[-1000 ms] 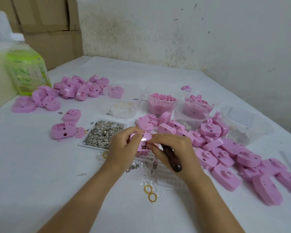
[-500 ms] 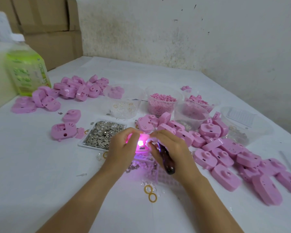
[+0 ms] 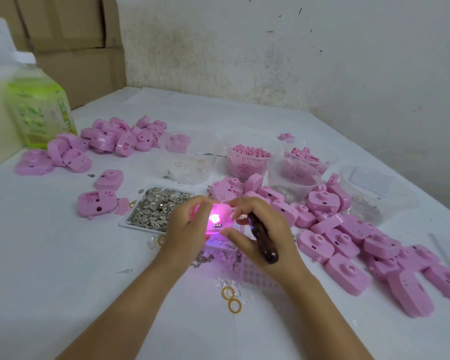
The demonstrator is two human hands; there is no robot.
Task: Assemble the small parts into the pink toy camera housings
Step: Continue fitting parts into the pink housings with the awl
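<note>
A white cloth covers the table (image 3: 63,255), which runs back to a stained, speckled pale wall (image 3: 296,61). Brown cardboard boxes (image 3: 70,35) are stacked in the far left corner.

Near the middle, the left hand (image 3: 187,229) grips a pink housing (image 3: 218,219) from the left, fingers curled over its top. The housing glows bright pink-white inside and is held just above the cloth. The right hand (image 3: 265,229) pinches its right edge with thumb and forefinger, while its other fingers curl round a dark-handled tool (image 3: 261,240). The tool's tip is hidden behind the fingers.

Loose housings lie in a heap (image 3: 348,242) to the right and in a far-left pile (image 3: 115,136). A tray of small metal bits (image 3: 156,206) sits just left of the hands, and a tub of pink pellets (image 3: 250,159) stands beyond them. Two yellow rings (image 3: 231,300) lie on the cloth between the forearms.

The glare washes out most of the inside of the held housing. A clear, gridded sheet under the right wrist is hard to make out. At far left a jug with a green label (image 3: 39,113) is partly cut off by a pale block at the frame's edge, and the print on its label is too blurred to read.
</note>
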